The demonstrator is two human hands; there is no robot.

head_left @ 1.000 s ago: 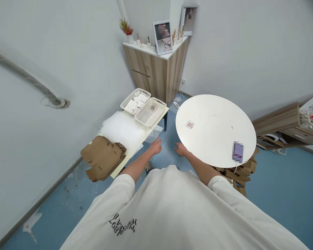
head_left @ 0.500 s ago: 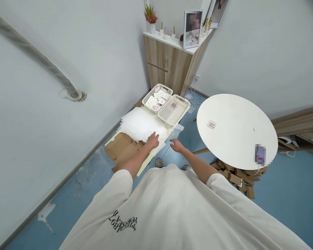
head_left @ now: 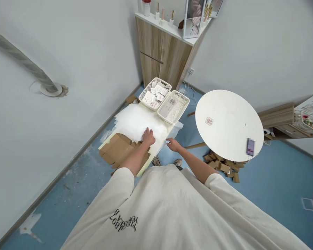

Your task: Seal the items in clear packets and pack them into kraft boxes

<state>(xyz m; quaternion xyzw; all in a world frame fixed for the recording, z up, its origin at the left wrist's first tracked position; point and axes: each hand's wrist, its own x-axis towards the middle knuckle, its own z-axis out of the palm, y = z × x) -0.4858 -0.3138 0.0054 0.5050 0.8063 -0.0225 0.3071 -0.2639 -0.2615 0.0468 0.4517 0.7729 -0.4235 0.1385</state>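
Note:
My left hand (head_left: 148,136) lies on a stack of thin white paper sheets (head_left: 133,119), its fingers partly spread and pressing on the top. At the stack's right edge is my right hand (head_left: 173,144), with thumb and fingertips drawn together. Whether a sheet's edge is between those fingertips is too small to tell. Flattened brown cardboard boxes (head_left: 116,147) lie under my left forearm, beside the sheets. Just beyond the paper stand two white plastic baskets. The left basket (head_left: 143,93) holds several small white packets, and the right basket (head_left: 182,110) holds a flat clear item.
A round white table (head_left: 229,121) stands to the right, bearing a small clear case (head_left: 209,121) and a phone (head_left: 250,147). Folded brown boxes (head_left: 221,165) are heaped on the floor beneath it. A wooden cabinet (head_left: 156,45) stands behind the baskets, with a wall at left.
The view has shifted, so the table and cabinet appear farther left. My left hand has moved slightly over the sheets, and my right hand has come closer to their edge.

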